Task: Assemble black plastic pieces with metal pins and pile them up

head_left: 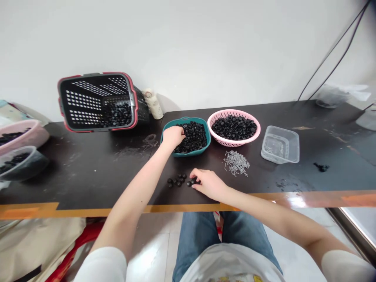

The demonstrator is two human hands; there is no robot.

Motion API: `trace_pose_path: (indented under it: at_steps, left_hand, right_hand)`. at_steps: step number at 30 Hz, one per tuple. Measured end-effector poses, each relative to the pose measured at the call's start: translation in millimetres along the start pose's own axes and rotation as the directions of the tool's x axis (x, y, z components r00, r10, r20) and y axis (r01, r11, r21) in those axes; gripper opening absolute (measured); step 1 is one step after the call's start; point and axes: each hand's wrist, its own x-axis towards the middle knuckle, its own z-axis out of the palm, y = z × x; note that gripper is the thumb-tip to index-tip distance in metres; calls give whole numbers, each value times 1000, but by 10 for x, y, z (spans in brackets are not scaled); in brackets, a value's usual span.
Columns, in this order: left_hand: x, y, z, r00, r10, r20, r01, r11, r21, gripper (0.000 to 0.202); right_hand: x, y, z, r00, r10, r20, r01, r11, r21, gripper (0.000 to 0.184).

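My left hand point(172, 137) reaches over the near-left side of a teal basket point(188, 153) filled with small black plastic parts point(195, 135). Its fingers are bent together among those parts, and what they pinch is hidden. On the table my right hand point(208, 183) curls its thumb and fingers around a black round knob point(194, 180), with another touching or close by. Just left of it lies a loose cluster of similar black knobs point(178, 179).
A pink basket point(216, 137) of black parts stands right of the teal one, with a pile of grey pins point(236, 163) before it. Farther right is a clear plastic tub point(280, 156). A black basket point(96, 105) lies tipped at the back left, beside a pale bottle point(153, 105).
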Motion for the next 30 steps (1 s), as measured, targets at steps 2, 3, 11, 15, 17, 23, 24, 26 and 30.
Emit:
trace_pose_path:
  at_steps: [2, 3, 11, 15, 17, 23, 24, 26, 30]
  left_hand:
    - [115, 5, 113, 1000, -4, 19, 4, 1000, 24, 11]
    - [144, 11, 153, 1000, -6, 24, 5, 999, 34, 11]
    - [62, 83, 97, 999, 30, -36, -29, 999, 32, 12]
    - [-169, 127, -80, 987, 27, -156, -45, 992, -114, 19]
    - [-388, 176, -146, 976, 13, -217, -97, 918, -385, 20]
    - [-1400, 490, -27, 989, 32, -143, -140, 487, -862, 22]
    - [-1564, 549, 44, 994, 40, -102, -109, 421, -901, 21]
    - [-1838, 654, 203, 997, 8, -73, -72, 280, -957, 19]
    - [-2172, 824, 456, 986, -127, -103, -89, 113, -990, 22]
  right_hand:
    - [-46, -22, -69, 999, 20, -27, -21, 999, -47, 17]
    - [-78, 5, -125, 998, 38, -47, -42, 997, -72, 13]
    - [-286, 761, -776, 938, 202, -281, -278, 922, -268, 9]
    - [-259, 942, -931, 953, 180, -242, -252, 916, -313, 11]
    - [-243, 957, -934, 973, 144, -181, -197, 925, -324, 9]
    - [-218, 988, -863, 994, 71, -84, -95, 939, -331, 9]
    - [-211, 994, -858, 995, 60, -79, -82, 942, -324, 9]
    - [-199, 990, -853, 996, 39, -78, -61, 952, -300, 12]
    - [-243, 847, -844, 994, 19, -112, -42, 977, -211, 14]
